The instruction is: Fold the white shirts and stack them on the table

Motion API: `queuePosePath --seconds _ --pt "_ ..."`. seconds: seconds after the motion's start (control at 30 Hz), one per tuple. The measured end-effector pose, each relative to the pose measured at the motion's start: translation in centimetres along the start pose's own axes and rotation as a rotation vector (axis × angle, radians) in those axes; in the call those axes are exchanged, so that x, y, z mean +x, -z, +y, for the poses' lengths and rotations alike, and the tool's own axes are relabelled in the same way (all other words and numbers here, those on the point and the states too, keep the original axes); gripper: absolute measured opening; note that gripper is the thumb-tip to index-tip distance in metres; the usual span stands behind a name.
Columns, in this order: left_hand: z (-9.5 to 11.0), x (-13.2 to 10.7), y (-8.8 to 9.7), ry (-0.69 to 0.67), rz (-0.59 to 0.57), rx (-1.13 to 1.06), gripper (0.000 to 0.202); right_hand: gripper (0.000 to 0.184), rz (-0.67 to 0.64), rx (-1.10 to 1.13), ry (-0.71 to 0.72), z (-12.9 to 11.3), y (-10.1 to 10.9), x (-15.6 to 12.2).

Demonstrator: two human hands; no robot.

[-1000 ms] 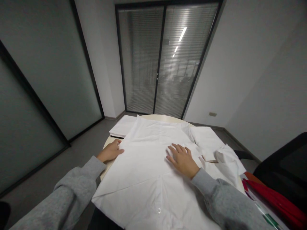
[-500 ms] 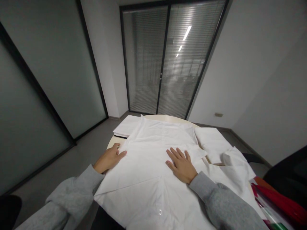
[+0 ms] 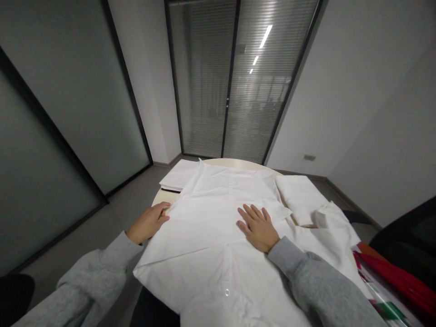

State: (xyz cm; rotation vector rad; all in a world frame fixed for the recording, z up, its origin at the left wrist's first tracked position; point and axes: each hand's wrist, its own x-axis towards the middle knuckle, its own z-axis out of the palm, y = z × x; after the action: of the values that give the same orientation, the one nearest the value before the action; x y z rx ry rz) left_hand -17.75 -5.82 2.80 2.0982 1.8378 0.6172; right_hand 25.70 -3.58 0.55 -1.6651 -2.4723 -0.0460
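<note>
A white button-up shirt (image 3: 204, 231) lies spread over the round table, its near part hanging toward me. One layer is folded across it, leaving a slanting edge, and a button shows on the placket below. My right hand (image 3: 260, 229) rests palm down on the middle of the cloth with its fingers spread. At the shirt's left edge is my left hand (image 3: 148, 223), its thumb and fingers apart and nothing visibly gripped. Whether its fingertips touch the cloth I cannot tell.
A folded white stack (image 3: 180, 175) lies at the table's (image 3: 238, 164) back left. Folded white cloth (image 3: 299, 195) and a crumpled white piece (image 3: 335, 222) are on the right. Red packaging (image 3: 391, 277) and a black chair (image 3: 412, 236) stand at the right edge.
My left hand has slid left, its thumb coming off the shirt toward the edge. My right hand stays flat on the cloth. The view has tilted slightly down.
</note>
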Motion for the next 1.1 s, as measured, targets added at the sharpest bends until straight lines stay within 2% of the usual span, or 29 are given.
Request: queuePosePath --seconds 0.07,0.13,0.2,0.27,0.37,0.47,0.53,0.6,0.73,0.83,0.9,0.97,1.1 --pt "1.5 -0.6 0.2 -0.071 0.057 0.183 0.043 0.059 -0.021 -0.004 0.006 -0.1 0.1 -0.1" --pt "3.0 -1.3 0.0 -0.205 0.079 0.29 0.048 0.061 -0.039 -0.004 0.017 -0.2 0.2 -0.1" --pt "3.6 -1.7 -0.7 -0.343 0.029 0.35 0.059 0.063 -0.055 -0.003 0.018 -0.1 0.2 -0.1" --pt "3.1 -2.0 -1.8 -0.402 -0.049 0.383 0.068 0.064 -0.073 0.001 0.003 0.0 0.2 -0.1" --pt "1.0 -2.2 -3.1 -0.354 -0.117 0.405 0.072 0.064 -0.097 0.001 -0.054 0.0 0.2 -0.2" --pt "-0.6 -2.4 -3.4 -0.309 -0.139 0.417 0.073 0.066 -0.113 -0.007 -0.117 0.0 0.3 -0.4" --pt "-0.4 -2.4 -2.8 -0.295 -0.157 0.441 0.073 0.067 -0.118 -0.002 -0.138 0.0 0.3 -0.5" --pt "0.9 -2.1 -1.7 -0.285 -0.159 0.485 0.073 0.068 -0.127 0.004 -0.146 0.0 0.3 -0.6" --pt "5.2 1.1 0.0 -0.362 -0.028 0.535 0.068 0.068 -0.131 0.008 -0.143 -0.1 0.4 -0.6" --pt "7.0 5.5 -0.3 -0.484 0.02 0.492 0.065 0.067 -0.119 0.007 -0.135 -0.1 0.5 -0.6" --pt "6.7 8.4 -1.1 -0.506 -0.005 0.485 0.063 0.067 -0.112 0.004 -0.137 0.0 0.6 -0.8" --pt "5.6 10.8 -1.8 -0.463 -0.02 0.503 0.061 0.067 -0.107 0.0 -0.143 0.1 0.6 -0.9" --pt "3.1 13.5 -2.4 -0.384 -0.013 0.531 0.062 0.066 -0.099 -0.01 -0.156 0.6 0.5 -1.3"
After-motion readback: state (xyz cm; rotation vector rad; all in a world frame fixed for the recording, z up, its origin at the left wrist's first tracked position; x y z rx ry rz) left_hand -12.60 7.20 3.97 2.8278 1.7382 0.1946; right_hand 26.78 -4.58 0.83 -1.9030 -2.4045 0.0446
